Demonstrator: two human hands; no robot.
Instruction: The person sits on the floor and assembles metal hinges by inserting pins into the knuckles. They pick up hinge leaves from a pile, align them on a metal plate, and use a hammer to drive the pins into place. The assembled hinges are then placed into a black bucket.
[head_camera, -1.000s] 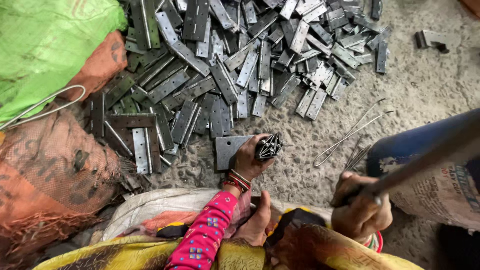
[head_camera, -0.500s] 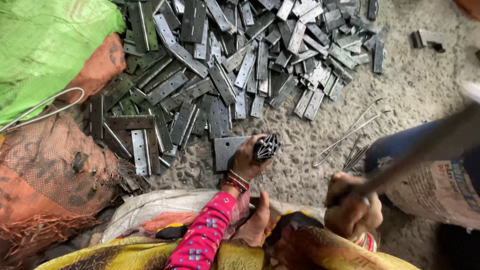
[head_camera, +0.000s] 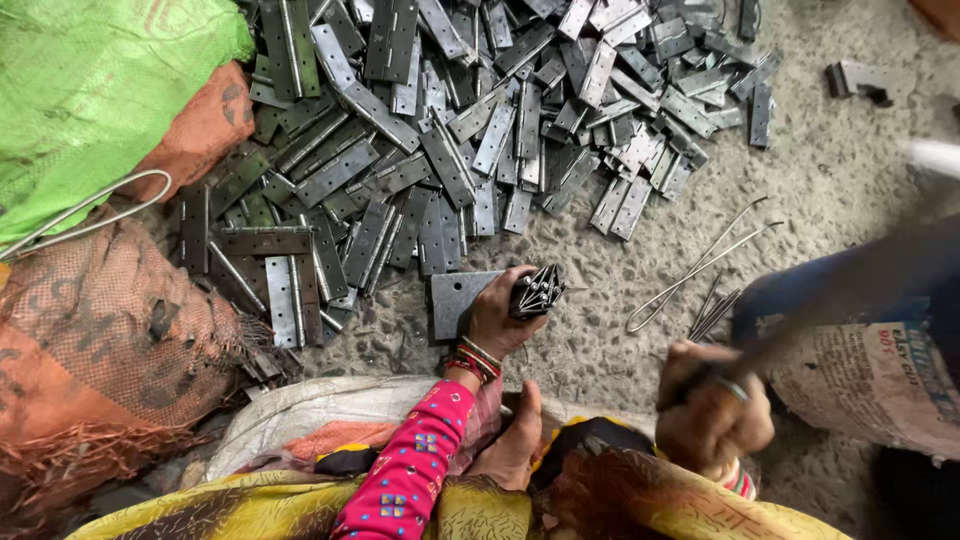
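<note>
- Head view, left: green sack and orange mesh sack lie left of the flat metal plate on the concrete floor.
- Above the plate: a large heap of loose hinges, seemingly unworked.
- At the plate: left hand, fingers closed around a stack of hinges stood on its right edge.
- Right of the plate: bent wire pins lie loose.
- Further right: right hand, fingers clenched on a blurred hammer handle, raised; judged mid-job, most hinges remaining.
</note>
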